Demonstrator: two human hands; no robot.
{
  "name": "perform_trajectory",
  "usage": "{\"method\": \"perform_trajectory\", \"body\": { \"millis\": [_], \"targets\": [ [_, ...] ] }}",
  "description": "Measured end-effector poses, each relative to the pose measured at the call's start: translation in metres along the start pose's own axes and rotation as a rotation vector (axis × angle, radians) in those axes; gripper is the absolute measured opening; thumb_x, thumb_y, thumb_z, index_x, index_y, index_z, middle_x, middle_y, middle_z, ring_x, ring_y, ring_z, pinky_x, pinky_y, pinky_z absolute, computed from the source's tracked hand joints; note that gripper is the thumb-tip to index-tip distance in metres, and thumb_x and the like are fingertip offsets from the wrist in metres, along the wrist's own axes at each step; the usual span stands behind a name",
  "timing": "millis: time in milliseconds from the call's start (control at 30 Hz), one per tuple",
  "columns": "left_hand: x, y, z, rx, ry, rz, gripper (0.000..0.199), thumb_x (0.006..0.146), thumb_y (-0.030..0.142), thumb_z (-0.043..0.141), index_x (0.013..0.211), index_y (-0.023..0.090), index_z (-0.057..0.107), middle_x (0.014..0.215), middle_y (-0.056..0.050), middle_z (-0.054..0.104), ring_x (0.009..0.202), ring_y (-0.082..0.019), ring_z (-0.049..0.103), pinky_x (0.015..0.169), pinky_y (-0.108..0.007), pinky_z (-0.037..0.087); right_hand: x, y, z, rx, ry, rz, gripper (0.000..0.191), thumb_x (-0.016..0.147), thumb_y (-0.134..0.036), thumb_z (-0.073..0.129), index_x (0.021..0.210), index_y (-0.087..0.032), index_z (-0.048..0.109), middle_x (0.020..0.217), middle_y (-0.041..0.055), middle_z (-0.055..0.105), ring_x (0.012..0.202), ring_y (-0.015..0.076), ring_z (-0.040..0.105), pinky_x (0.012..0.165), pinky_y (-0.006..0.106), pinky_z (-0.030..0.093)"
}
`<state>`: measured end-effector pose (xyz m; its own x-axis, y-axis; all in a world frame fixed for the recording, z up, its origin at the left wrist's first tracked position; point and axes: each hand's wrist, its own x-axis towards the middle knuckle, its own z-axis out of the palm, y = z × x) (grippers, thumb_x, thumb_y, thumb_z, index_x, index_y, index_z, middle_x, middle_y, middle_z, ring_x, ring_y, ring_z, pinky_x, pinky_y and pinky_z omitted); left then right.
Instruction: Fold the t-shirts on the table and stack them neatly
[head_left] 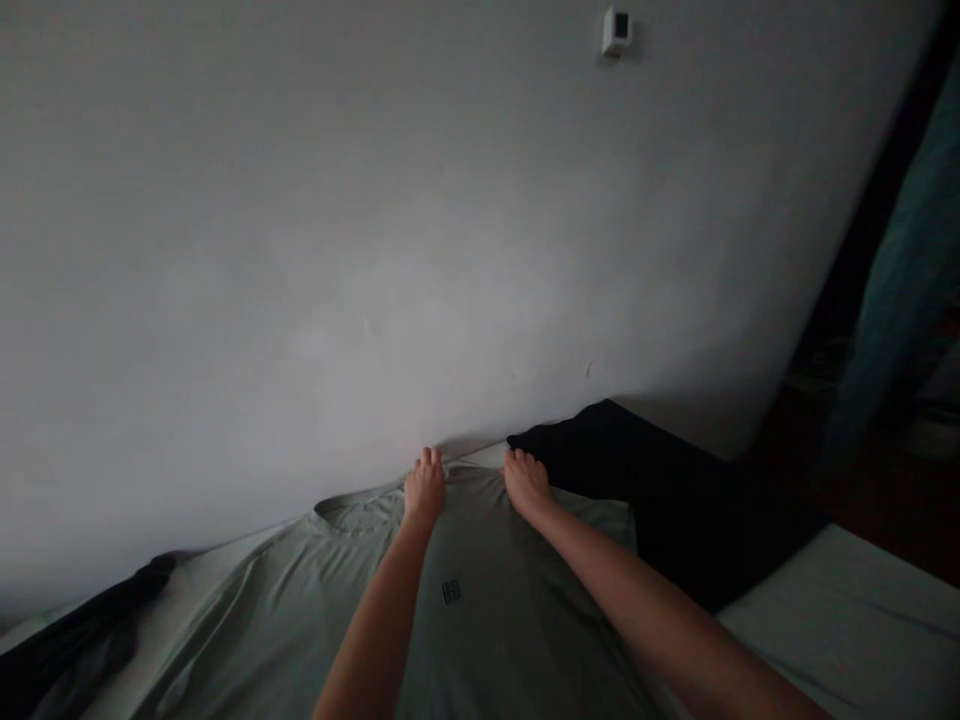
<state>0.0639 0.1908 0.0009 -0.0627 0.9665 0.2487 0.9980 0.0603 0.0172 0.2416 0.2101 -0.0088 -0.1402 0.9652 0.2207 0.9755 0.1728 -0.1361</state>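
Note:
A grey-green T-shirt [495, 620] lies spread out in front of me, with a small dark square logo on its chest. Its neckline shows to the left of my hands. My left hand [425, 484] is closed on the shirt's far edge near the collar. Farther right along that same edge, my right hand [526, 477] grips the cloth with curled fingers. A short stretch of fabric runs between the two hands, slightly creased. The fingertips of both hands are partly hidden.
A pale wall [375, 250] rises right behind the shirt. Black cloth [675, 500] lies to the right on a light sheet [847, 620], and more dark cloth [90, 640] is at the left. A small white device [616, 33] is on the wall. A teal curtain-like cloth [900, 250] hangs at far right.

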Motion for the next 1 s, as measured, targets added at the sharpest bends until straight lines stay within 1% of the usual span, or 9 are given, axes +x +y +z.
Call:
{"method": "perform_trajectory", "body": {
  "millis": [100,200,300,400,533,667,733,833,1000],
  "targets": [
    [-0.025,-0.01,-0.007,-0.047,0.03,0.039,0.032,0.09,0.019,0.044,0.123,0.018,0.046,0.125,-0.012,0.053,0.109,-0.018,0.059,0.089,-0.028,0.049,-0.012,-0.021,-0.006,0.027,0.051,-0.111,0.034,0.095,-0.012,0.032,0.111,-0.014,0.062,0.117,0.0178,0.062,0.11,0.0292,0.055,0.09,0.041,0.042],
    [-0.061,-0.032,-0.01,-0.083,0.058,0.027,0.029,0.09,0.02,0.044,0.118,0.019,0.05,0.12,-0.009,0.058,0.11,-0.019,0.058,0.094,-0.03,0.046,-0.04,-0.061,-0.002,0.171,0.033,-0.321,0.036,0.094,-0.015,0.035,0.116,-0.015,0.063,0.126,0.016,0.059,0.117,0.0277,0.053,0.099,0.041,0.04],
    [-0.098,-0.071,-0.002,-0.08,0.095,0.03,0.033,0.093,0.023,0.038,0.121,0.015,0.053,0.125,-0.012,0.06,0.12,-0.024,0.055,0.101,-0.034,0.043,-0.077,-0.107,0.009,0.325,-0.049,-0.499,0.041,0.095,-0.028,0.042,0.132,-0.015,0.054,0.144,0.0149,0.046,0.132,0.0286,0.041,0.107,0.043,0.034],
    [-0.123,-0.126,0.009,-0.052,0.053,0.101,0.044,0.096,0.028,0.031,0.135,0.014,0.045,0.145,-0.012,0.048,0.137,-0.023,0.04,0.112,-0.035,0.033,-0.102,-0.133,0.02,0.381,-0.159,-0.668,0.058,0.095,-0.047,0.043,0.145,-0.018,0.04,0.155,0.013,0.031,0.142,0.0293,0.027,0.113,0.051,0.025],
    [-0.137,-0.212,0.01,-0.004,-0.106,0.095,0.052,0.096,0.035,0.028,0.146,0.022,0.035,0.154,-0.006,0.036,0.143,-0.023,0.03,0.116,-0.043,0.028,-0.092,-0.113,0.024,0.335,-0.237,-0.712,0.064,0.095,-0.058,0.036,0.149,-0.023,0.034,0.157,0.0089,0.024,0.145,0.0265,0.02,0.117,0.05,0.016],
    [-0.148,-0.275,-0.009,0.078,-0.148,-0.164,0.054,0.095,0.037,0.027,0.146,0.02,0.036,0.153,-0.009,0.037,0.141,-0.028,0.034,0.112,-0.047,0.032,-0.056,-0.067,0.02,0.17,-0.232,-0.509,0.059,0.097,-0.054,0.03,0.149,-0.026,0.034,0.158,0.0067,0.022,0.145,0.0268,0.019,0.116,0.05,0.015],
    [-0.153,-0.286,-0.021,0.123,-0.096,-0.317,0.055,0.094,0.039,0.029,0.141,0.014,0.041,0.146,-0.015,0.046,0.133,-0.03,0.044,0.105,-0.045,0.039,-0.042,-0.05,0.02,0.097,-0.234,-0.401,0.06,0.097,-0.053,0.028,0.15,-0.025,0.031,0.158,0.0073,0.021,0.145,0.0264,0.018,0.116,0.049,0.015],
    [-0.157,-0.283,-0.037,0.171,-0.046,-0.434,0.051,0.094,0.045,0.032,0.126,0.012,0.053,0.128,-0.017,0.06,0.121,-0.032,0.054,0.095,-0.042,0.046,-0.033,-0.04,0.025,0.043,-0.229,-0.347,0.061,0.097,-0.054,0.024,0.151,-0.026,0.029,0.158,0.0061,0.02,0.145,0.0248,0.018,0.117,0.048,0.015],
    [-0.152,-0.267,-0.055,0.151,-0.228,-0.417,0.043,0.095,0.049,0.031,0.107,0.017,0.057,0.104,-0.013,0.071,0.098,-0.029,0.067,0.078,-0.036,0.049,-0.033,-0.041,0.034,0.022,-0.215,-0.362,0.061,0.097,-0.056,0.02,0.151,-0.028,0.027,0.159,0.0045,0.019,0.146,0.0238,0.016,0.117,0.048,0.014]
  ]
}}
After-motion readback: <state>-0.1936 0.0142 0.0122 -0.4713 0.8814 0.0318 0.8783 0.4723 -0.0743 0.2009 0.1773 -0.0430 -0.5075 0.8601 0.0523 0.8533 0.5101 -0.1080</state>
